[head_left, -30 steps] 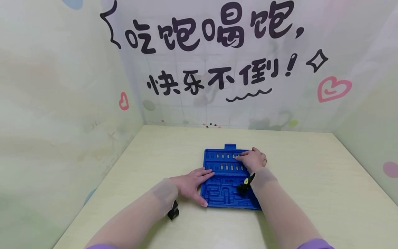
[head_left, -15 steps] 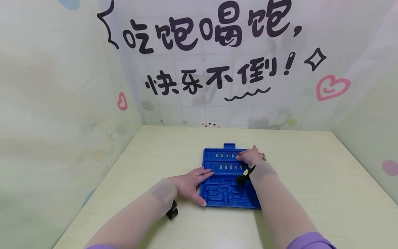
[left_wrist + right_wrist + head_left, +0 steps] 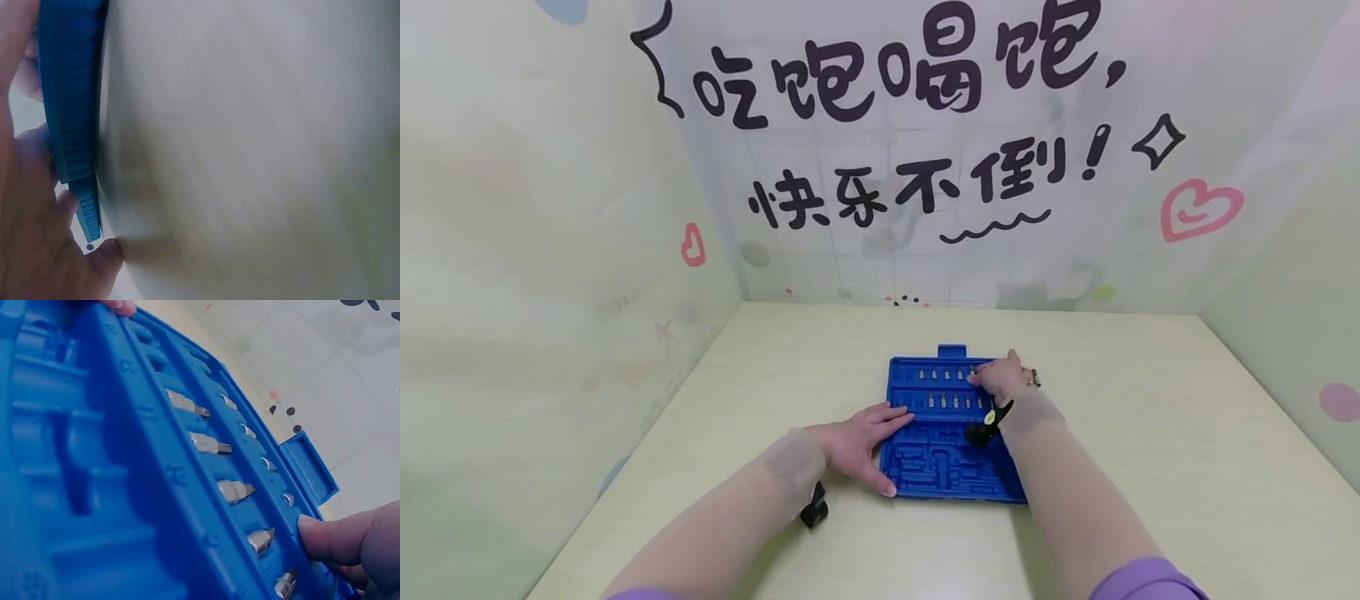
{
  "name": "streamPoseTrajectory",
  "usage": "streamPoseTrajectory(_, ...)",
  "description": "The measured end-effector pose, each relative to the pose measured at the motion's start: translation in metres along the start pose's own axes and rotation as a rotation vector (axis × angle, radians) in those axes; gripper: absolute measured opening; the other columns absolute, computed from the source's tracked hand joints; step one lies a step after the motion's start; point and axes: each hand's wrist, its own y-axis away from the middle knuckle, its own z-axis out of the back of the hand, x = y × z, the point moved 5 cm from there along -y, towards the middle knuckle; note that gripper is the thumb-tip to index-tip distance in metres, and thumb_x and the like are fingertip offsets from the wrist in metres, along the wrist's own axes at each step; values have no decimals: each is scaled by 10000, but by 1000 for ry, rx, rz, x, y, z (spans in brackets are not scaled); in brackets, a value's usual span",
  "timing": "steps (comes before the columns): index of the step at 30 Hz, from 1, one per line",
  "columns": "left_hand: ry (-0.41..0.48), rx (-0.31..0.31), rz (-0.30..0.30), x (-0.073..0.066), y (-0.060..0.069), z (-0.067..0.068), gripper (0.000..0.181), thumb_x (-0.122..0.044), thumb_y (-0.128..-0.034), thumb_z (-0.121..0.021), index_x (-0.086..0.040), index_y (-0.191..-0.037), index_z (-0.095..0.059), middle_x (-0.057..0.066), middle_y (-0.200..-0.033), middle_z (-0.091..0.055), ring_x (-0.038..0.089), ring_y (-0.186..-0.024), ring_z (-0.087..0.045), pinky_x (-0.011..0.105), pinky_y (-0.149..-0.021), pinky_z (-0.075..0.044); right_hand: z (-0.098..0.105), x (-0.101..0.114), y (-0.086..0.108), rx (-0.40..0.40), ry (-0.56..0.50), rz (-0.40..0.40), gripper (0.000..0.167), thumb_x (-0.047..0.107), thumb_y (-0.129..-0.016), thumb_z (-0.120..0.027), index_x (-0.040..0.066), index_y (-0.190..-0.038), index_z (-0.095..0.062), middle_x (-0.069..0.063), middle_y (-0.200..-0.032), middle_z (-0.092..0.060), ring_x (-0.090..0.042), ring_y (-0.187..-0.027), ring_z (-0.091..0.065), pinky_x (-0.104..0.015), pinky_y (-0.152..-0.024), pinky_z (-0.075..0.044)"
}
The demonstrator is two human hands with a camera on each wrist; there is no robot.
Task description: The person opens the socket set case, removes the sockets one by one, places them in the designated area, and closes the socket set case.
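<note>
A blue plastic case (image 3: 940,457) lies unfolded on the table, holding two rows of short silvery socket bits (image 3: 235,491) in its far half. My left hand (image 3: 859,442) rests spread along the case's left edge, fingers on the rim and thumb at the near corner. At the right end of the far row is my right hand (image 3: 1002,379), its thumb tip touching the case beside the last visible bits. In the right wrist view another finger sits below that thumb, and whatever may lie between them is hidden. The near half shows moulded hollows with no tools in them.
A pale wooden table (image 3: 1187,467) surrounds the case, with printed cloth walls (image 3: 880,267) behind and at both sides. The case's latch tab (image 3: 310,467) sticks out from its far edge. My right forearm covers the case's right side.
My right hand has shifted slightly and its fingers are drawn in closer at the far row. The left hand keeps its place on the case edge. The whole head view has drifted a little.
</note>
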Motion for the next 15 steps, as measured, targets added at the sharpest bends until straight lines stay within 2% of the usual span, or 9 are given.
streamPoseTrajectory(4,-1,1,3,1,1,-1,1093,-660,-711,-725,-327,-1555,-117,-116,-1607,-40,165,-1472,29,502,-1141,-170,-3,-2,1,-12,-59,15,293,182,-924,-657,33,-1176,-673,-103,-1605,118,-451,-1407,165,-632,-1092,51)
streamPoseTrajectory(15,0,-3,-2,1,0,0,1092,-659,-710,-727,-326,-1555,-119,-119,-1606,-46,168,-1472,25,494,-1145,-162,-1,-1,2,-2,-53,14,314,180,-934,-640,42,-1217,-655,-98,-1603,134,-450,-1407,165,-620,-1103,22)
